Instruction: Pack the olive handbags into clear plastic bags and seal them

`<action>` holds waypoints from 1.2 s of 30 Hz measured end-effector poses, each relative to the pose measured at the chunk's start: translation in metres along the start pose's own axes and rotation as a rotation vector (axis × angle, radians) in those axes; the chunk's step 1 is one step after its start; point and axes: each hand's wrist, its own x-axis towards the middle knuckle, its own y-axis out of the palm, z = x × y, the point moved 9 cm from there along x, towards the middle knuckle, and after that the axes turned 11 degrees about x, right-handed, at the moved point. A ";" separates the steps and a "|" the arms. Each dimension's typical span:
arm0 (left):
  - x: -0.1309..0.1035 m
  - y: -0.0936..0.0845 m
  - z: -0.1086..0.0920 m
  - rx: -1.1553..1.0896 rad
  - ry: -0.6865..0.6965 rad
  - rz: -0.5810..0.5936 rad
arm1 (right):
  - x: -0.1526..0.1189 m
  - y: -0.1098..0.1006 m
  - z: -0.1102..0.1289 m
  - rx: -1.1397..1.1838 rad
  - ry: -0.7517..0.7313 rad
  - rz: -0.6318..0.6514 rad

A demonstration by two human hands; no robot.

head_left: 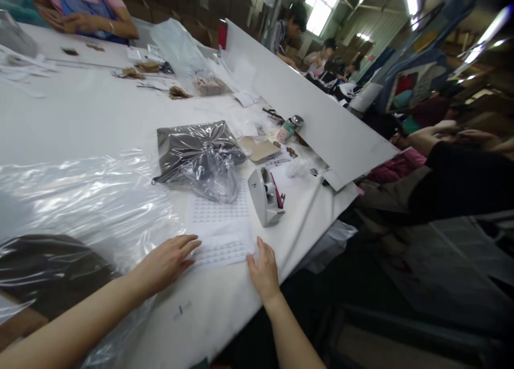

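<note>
A white sheet with rows of small print [225, 249] lies on the table in front of me, with more printed paper under its far side. At its left edge my left hand [171, 259] rests with fingers stretched out and nothing gripped. My right hand [265, 271] is at the sheet's right edge, thumb and fingers apart, touching the paper's border. Just beyond it stands a white tape dispenser [261, 200] with a red item inside. Behind the sheet lies a dark flat pouch in clear plastic [196, 147].
Large clear plastic [92, 192] covers a dark item [56, 267] at left. A bottle [289, 129] stands by the slanted white panel [305, 101]. Tags and a plastic bag [176, 45] lie farther back. The table's edge drops off at right. Other people sit around.
</note>
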 end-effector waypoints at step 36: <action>0.036 0.026 -0.044 -0.112 0.004 -0.219 | 0.033 0.025 -0.010 0.691 0.413 0.333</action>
